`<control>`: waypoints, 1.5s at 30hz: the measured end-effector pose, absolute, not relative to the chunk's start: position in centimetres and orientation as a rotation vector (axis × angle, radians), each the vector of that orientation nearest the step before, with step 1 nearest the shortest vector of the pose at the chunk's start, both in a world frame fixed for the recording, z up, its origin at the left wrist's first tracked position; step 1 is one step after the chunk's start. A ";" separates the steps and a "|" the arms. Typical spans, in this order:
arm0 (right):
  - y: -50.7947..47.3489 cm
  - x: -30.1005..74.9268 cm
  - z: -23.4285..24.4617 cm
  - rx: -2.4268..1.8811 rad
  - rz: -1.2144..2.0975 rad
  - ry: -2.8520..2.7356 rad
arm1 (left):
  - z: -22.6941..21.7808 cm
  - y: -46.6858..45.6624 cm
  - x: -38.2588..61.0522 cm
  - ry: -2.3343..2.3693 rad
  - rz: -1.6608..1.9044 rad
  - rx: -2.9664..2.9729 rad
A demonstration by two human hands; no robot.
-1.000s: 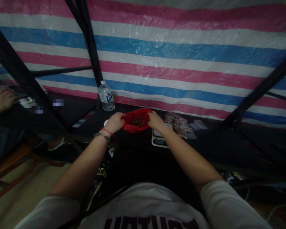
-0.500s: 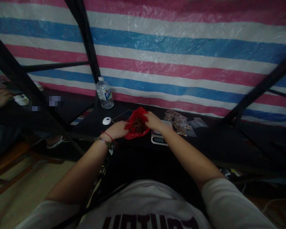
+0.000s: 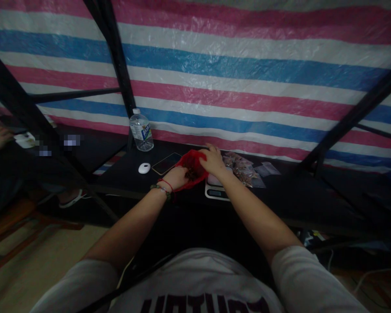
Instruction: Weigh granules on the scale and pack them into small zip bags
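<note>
Brown bits (image 3: 191,174) in red bag (image 3: 189,160)

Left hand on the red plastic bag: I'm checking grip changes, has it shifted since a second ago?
Yes. The left hand has slid rightwards, uncovering the phone and the white puck.

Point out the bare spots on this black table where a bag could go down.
Bare: the table right of the small clear bags, and the strip between water bottle and phone. Crowded: around the red bag, scale and both hands.
</note>
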State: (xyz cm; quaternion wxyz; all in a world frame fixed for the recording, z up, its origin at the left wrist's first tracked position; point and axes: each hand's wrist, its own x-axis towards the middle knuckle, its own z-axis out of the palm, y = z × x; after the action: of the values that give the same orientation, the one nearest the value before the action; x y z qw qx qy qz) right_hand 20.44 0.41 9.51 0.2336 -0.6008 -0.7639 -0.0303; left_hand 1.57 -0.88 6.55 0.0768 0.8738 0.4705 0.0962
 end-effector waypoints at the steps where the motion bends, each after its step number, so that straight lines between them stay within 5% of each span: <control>1: 0.1 21.2 9.7 -1.620 -0.116 -2.042 | 6.2 -0.5 1.7 1.440 0.282 2.605; 15: -3.0 29.3 3.6 -1.826 0.130 -1.859 | 5.5 3.0 5.2 1.721 -0.065 2.559; 22: -2.9 26.9 5.2 -1.548 0.240 -1.755 | 7.4 4.3 6.2 1.625 -0.103 2.550; 30: -1.5 20.1 5.5 -1.348 0.741 -1.717 | 6.1 3.7 3.6 1.564 0.103 2.572; 45: 1.4 15.8 6.0 -1.775 0.178 -2.476 | 5.2 0.8 0.7 1.716 0.227 2.442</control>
State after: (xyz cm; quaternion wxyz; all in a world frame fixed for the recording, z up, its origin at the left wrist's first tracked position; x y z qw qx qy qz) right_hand 15.76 1.39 5.99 0.0448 -0.5810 -0.8106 0.0581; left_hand 0.69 0.84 5.25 0.0740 0.8136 0.5717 0.0755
